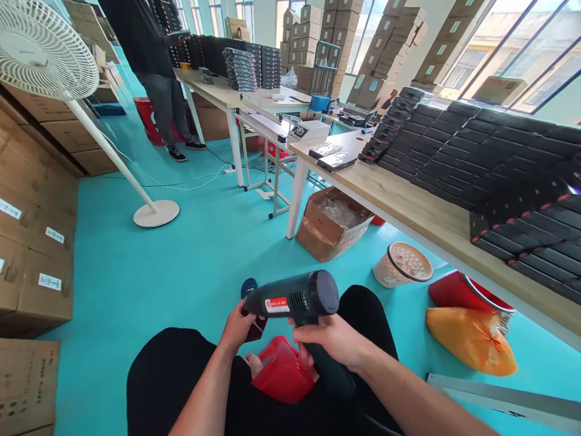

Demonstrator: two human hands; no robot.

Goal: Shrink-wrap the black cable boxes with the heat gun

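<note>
My right hand point(329, 339) is wrapped round the handle of a black heat gun point(281, 297), whose barrel lies nearly level and points left. A red and white label shows on its side. My left hand point(236, 330) is by the nozzle end with its fingers curled; the barrel partly covers them. Below the nozzle, against those fingers, shows a dark maroon piece point(257, 330) with light marks, too hidden to name. A dark blue rounded tip point(249, 287) sticks out beyond the barrel. Between my legs is a red plastic object point(285, 372).
A wooden-topped table point(436, 200) on the right bears stacked black boxes point(458, 142). Under and beside it are an open carton point(333, 224), a wastebasket point(402, 264), a red bin point(467, 290) and an orange bag point(472, 339). A white fan point(157, 213) and a person point(154, 72) stand left.
</note>
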